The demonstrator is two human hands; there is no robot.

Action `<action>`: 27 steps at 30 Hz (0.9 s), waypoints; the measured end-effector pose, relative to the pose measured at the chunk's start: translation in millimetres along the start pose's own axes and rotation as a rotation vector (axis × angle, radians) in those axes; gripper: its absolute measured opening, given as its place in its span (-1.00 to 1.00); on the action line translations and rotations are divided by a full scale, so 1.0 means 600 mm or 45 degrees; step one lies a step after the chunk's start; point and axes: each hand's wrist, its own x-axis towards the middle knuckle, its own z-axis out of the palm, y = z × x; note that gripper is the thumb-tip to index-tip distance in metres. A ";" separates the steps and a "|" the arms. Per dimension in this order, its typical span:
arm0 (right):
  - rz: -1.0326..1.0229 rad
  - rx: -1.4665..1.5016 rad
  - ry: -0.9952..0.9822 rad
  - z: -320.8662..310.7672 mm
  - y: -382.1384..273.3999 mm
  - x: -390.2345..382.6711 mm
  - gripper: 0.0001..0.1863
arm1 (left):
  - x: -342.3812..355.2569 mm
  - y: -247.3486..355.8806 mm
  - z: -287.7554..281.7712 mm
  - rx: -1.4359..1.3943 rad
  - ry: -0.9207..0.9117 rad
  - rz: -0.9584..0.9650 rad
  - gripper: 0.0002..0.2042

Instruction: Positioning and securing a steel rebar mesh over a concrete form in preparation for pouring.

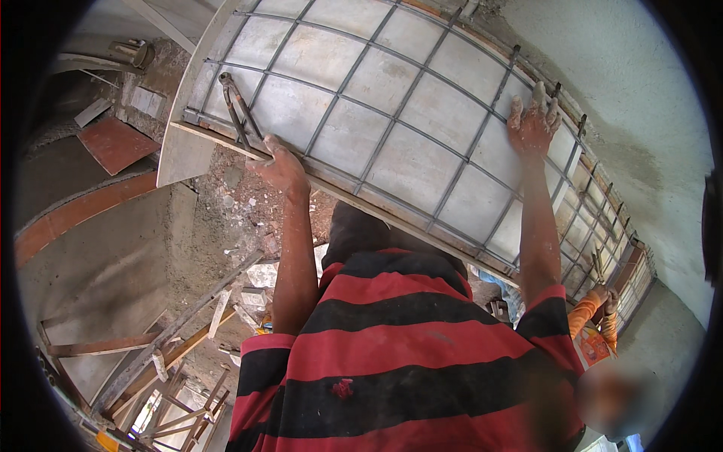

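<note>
My left hand [283,167] is at the panel's near left edge, closed around the handle ends of a pair of metal pincers [242,113]. Their handles are spread, and the head points away over the corner of a steel rebar grid [392,119]. Part of the grip is hidden by my fingers. The grid lies on a pale, curved formwork panel [431,154] with a wooden strip [354,197] along its near edge. My right hand [533,124], dusty and with fingers spread, presses flat on the grid near the far right edge and holds nothing.
At lower right, a co-worker in orange sleeves [586,310] has both hands [604,296] by another grid section. A grey plastered wall [625,98] rises beyond the panel. Rubble [252,200], timber [177,343] and a reddish board [117,143] lie to the left.
</note>
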 end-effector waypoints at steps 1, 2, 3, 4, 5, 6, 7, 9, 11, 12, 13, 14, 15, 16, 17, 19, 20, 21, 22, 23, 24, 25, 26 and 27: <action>0.012 -0.089 -0.093 0.000 0.001 0.001 -0.20 | 0.000 -0.003 0.000 0.001 -0.001 0.000 -0.04; 0.026 -0.179 -0.184 -0.001 0.002 0.002 -0.21 | -0.002 -0.001 0.000 -0.007 -0.012 -0.011 -0.04; 0.028 -0.180 -0.183 -0.002 0.001 0.001 -0.21 | -0.005 0.005 0.001 -0.014 -0.023 -0.021 -0.03; 0.024 -0.182 -0.105 -0.004 0.001 -0.001 -0.21 | -0.002 0.000 0.003 -0.015 -0.024 -0.020 -0.03; 0.014 -0.177 -0.024 -0.006 -0.006 -0.001 -0.22 | 0.004 -0.004 0.001 -0.023 -0.005 0.003 -0.03; 0.009 -0.169 -0.022 -0.009 -0.012 0.002 -0.22 | 0.011 -0.009 -0.002 -0.031 0.016 0.026 -0.03; 0.013 -0.111 -0.114 -0.011 -0.019 0.005 -0.22 | 0.015 -0.015 -0.006 -0.033 0.026 0.029 -0.03; 0.042 -0.080 -0.211 -0.008 -0.002 0.000 -0.23 | -0.010 0.010 0.003 0.131 0.042 -0.050 -0.03; -0.019 -0.114 0.110 0.001 0.002 -0.004 -0.24 | -0.020 0.020 0.000 0.109 0.017 -0.036 -0.03; -0.020 -0.113 0.110 0.000 0.004 -0.002 -0.24 | -0.021 0.022 -0.001 0.086 -0.002 -0.022 -0.03; 0.008 -0.127 -0.050 -0.001 0.008 -0.001 -0.24 | -0.022 0.024 0.001 0.085 -0.002 -0.022 -0.03; 0.032 -0.137 -0.211 -0.004 0.007 0.000 -0.25 | -0.018 0.020 0.001 0.120 0.024 -0.025 -0.03; 0.029 -0.134 -0.212 -0.005 0.003 0.000 -0.25 | -0.014 0.015 0.002 0.155 0.049 -0.028 -0.03; 0.029 -0.171 -0.166 -0.005 -0.002 -0.001 -0.25 | -0.010 0.010 -0.001 0.156 0.053 -0.028 -0.03; 0.031 -0.210 -0.120 -0.008 -0.007 -0.001 -0.25 | -0.005 0.006 -0.003 0.084 0.025 -0.017 -0.04; 0.042 -0.203 -0.194 -0.015 -0.013 0.003 -0.25 | 0.000 -0.004 -0.006 0.012 0.003 -0.006 -0.05; 0.063 -0.204 -0.269 -0.018 -0.011 0.004 -0.25 | -0.005 -0.001 -0.001 0.117 0.053 0.011 -0.07; 0.065 -0.207 -0.270 -0.016 -0.009 0.003 -0.25 | -0.010 0.004 0.001 0.222 0.105 0.027 -0.09; 0.069 -0.179 -0.266 -0.012 -0.007 0.001 -0.25 | -0.009 0.005 -0.001 0.222 0.102 0.027 -0.09; 0.074 -0.147 -0.260 -0.011 -0.010 0.002 -0.25 | -0.003 0.004 -0.004 0.137 0.037 -0.017 -0.04; 0.078 -0.146 -0.259 -0.011 -0.011 0.003 -0.25 | 0.002 0.002 -0.006 0.053 -0.028 -0.061 0.03; 0.067 -0.155 -0.257 -0.010 -0.013 0.003 -0.25 | 0.004 -0.002 -0.009 0.053 -0.032 -0.057 0.03; 0.068 -0.162 -0.250 -0.012 -0.013 0.002 -0.26 | 0.003 0.000 -0.009 -0.067 -0.088 -0.009 0.03; 0.089 -0.162 -0.243 -0.014 -0.012 0.000 -0.26 | 0.001 0.002 -0.007 -0.188 -0.150 0.039 0.03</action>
